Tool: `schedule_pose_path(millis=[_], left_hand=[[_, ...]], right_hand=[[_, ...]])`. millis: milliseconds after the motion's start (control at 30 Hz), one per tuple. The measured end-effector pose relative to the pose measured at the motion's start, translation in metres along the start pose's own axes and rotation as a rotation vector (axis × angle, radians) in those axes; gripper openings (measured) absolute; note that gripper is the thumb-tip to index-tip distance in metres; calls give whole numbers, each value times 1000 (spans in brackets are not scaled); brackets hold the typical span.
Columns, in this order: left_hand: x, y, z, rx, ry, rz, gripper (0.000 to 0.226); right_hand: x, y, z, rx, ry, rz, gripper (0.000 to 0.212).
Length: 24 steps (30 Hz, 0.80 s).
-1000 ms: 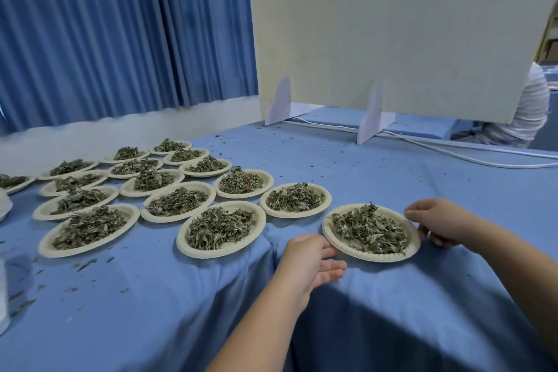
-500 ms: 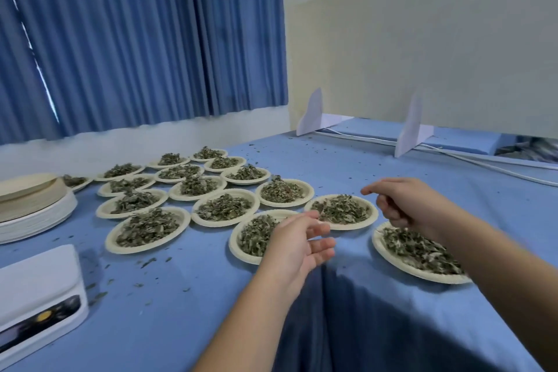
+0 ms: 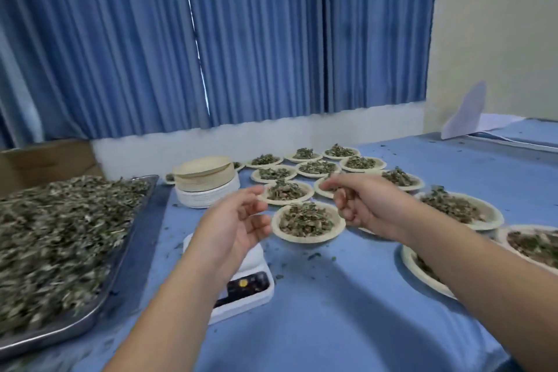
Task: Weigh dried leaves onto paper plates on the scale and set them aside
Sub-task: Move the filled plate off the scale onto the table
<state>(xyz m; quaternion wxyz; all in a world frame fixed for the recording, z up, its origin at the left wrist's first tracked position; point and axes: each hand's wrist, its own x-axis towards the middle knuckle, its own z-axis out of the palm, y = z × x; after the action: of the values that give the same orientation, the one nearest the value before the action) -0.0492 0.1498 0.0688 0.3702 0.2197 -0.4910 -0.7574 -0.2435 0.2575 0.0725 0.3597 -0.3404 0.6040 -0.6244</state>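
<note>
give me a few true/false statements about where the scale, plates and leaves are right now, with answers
1. The scale sits between the metal tray and the filled plates. True.
2. A plate already rests on the scale. False: what shows of its platform around the left hand is bare.
3. The stack of empty plates stands behind the scale. True.
4. The right hand holds a plate. False: it hovers above the filled plates, holding nothing.
5. The tray is empty. False: it is heaped with dried leaves.
</note>
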Motion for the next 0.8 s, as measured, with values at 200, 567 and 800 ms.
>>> schedule_pose_path(millis=[200, 567, 800], left_hand=[[30, 21, -92, 88, 294, 127, 16], [73, -13, -173, 315, 540, 82, 20], [83, -24, -178, 419, 539, 92, 21]], right_hand=[[58, 13, 73, 52, -137, 31, 31], [151, 22, 165, -97, -131, 2, 33], [223, 9, 207, -1092, -39, -486, 56]])
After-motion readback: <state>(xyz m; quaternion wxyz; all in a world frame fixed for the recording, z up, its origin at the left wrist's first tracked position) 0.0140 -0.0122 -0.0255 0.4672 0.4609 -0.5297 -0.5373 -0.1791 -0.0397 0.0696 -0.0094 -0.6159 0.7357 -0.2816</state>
